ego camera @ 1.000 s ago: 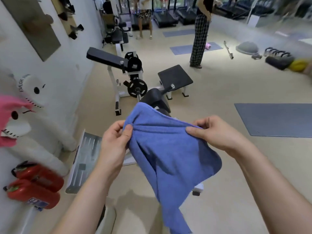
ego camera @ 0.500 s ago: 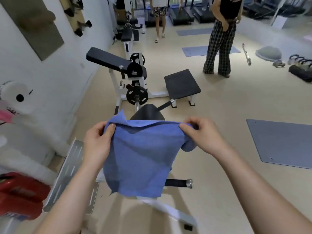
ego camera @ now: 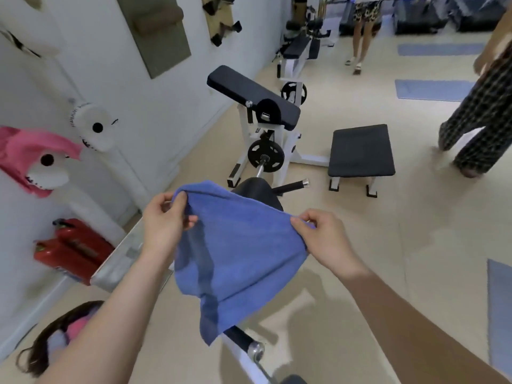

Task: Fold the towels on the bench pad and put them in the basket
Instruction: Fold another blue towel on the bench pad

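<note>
A blue towel (ego camera: pixel 238 250) hangs in the air in front of me, doubled over, its lower corner dangling near a white machine frame. My left hand (ego camera: pixel 163 225) pinches its upper left corner and my right hand (ego camera: pixel 324 239) pinches its upper right edge. Behind the towel a black rounded pad (ego camera: pixel 260 194) partly shows. At the lower left a dark brown basket (ego camera: pixel 55 333) sits on the floor with something pink inside; my left forearm covers part of it.
A white preacher bench with a black pad (ego camera: pixel 249 95) and a weight plate (ego camera: pixel 265 156) stands ahead, a black seat pad (ego camera: pixel 360 149) to its right. Red fire extinguishers (ego camera: pixel 72 249) lie by the left wall. A person in checked trousers (ego camera: pixel 482 117) walks at the right.
The towel's top edge now slopes down to the right and its lower corner hangs longer. The view has tilted down and left, showing the basket. The person in checked trousers has moved right.
</note>
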Demonstrator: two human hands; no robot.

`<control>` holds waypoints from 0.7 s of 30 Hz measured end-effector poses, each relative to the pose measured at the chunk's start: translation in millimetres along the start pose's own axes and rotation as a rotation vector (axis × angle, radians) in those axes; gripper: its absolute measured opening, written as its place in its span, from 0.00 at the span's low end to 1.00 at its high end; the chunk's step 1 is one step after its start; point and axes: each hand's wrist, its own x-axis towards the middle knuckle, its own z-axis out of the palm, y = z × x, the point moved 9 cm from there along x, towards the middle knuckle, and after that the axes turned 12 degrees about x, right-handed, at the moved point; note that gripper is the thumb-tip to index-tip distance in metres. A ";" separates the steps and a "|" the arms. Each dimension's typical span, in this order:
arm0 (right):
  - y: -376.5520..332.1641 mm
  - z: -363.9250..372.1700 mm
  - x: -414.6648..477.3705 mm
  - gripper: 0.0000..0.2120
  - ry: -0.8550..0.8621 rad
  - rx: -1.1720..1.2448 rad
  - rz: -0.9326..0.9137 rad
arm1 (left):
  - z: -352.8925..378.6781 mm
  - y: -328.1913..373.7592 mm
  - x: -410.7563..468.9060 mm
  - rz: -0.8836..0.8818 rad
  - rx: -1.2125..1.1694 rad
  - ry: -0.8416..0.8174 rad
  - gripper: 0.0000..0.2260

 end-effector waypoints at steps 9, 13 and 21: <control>7.7 -13.1 87.4 0.06 -0.145 -0.249 -0.094 | 51.6 20.3 37.4 0.017 0.085 0.116 0.04; 17.7 -11.0 149.6 0.08 -0.096 -0.380 -0.115 | 89.6 9.8 79.4 -0.004 0.087 0.135 0.08; 92.8 44.0 292.7 0.09 -0.132 -0.519 0.008 | 188.8 -61.9 210.0 -0.168 0.155 0.137 0.08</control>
